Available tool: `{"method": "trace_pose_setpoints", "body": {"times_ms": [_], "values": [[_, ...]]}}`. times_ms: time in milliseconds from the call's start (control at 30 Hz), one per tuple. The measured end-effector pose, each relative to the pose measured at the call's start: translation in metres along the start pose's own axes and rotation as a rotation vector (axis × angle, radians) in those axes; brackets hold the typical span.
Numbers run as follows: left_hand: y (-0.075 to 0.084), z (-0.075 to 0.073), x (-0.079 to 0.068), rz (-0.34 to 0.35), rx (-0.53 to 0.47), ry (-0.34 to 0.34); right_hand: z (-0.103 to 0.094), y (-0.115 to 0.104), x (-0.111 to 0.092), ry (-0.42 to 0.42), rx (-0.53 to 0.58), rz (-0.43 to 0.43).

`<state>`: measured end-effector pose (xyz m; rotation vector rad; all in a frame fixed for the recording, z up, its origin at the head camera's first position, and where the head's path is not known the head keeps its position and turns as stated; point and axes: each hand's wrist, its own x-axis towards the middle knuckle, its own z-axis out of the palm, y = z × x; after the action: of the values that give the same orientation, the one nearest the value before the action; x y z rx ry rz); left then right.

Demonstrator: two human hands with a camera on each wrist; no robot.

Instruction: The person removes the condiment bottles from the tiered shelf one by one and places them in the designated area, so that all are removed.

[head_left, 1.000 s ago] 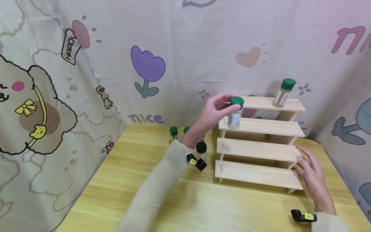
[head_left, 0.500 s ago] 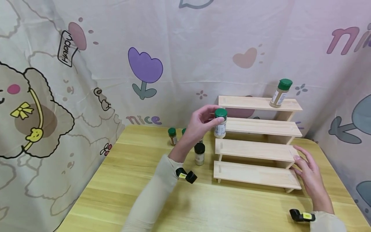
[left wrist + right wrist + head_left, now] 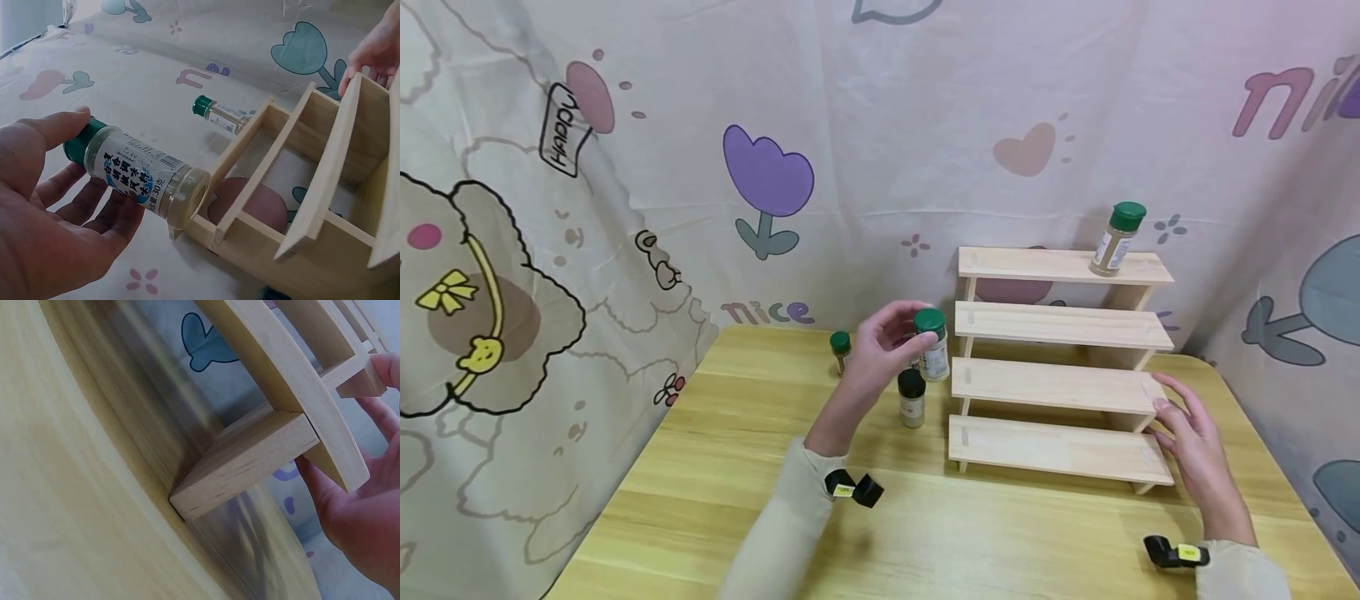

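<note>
My left hand (image 3: 880,350) holds a clear spice jar (image 3: 934,357) with a green cap and a white label, just left of the tiered wooden rack (image 3: 1056,387). In the left wrist view, the thumb lies on the cap and the fingers curl round the jar, which is tilted there. My right hand (image 3: 1195,442) grips the rack's right end, around the two lower tiers. A second green-capped jar (image 3: 1116,240) stands on the top tier, toward the right.
A black-capped jar (image 3: 912,404) stands on the wooden table (image 3: 715,467) left of the rack. Farther back is a small green-capped jar (image 3: 840,348), partly covered by the left hand. A printed cloth (image 3: 880,150) hangs behind the table.
My left hand has carried the jar left and down, from in front of the rack's upper tiers to beside the rack. The right hand keeps its place on the rack.
</note>
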<state>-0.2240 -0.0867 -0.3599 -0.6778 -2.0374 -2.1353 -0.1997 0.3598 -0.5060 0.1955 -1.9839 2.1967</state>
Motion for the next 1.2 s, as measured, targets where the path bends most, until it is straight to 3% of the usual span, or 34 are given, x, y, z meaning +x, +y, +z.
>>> {"method": "trace_pose_setpoints", "body": {"times_ms": [633,1200], "values": [[-0.023,-0.034,-0.046,-0.108,-0.034,0.032,0.001,0.001,0.001,0.01,-0.016,0.003],[-0.053,-0.058,-0.061,-0.175,0.0,0.128,0.0,0.002,0.0,0.001,-0.009,-0.011]]}}
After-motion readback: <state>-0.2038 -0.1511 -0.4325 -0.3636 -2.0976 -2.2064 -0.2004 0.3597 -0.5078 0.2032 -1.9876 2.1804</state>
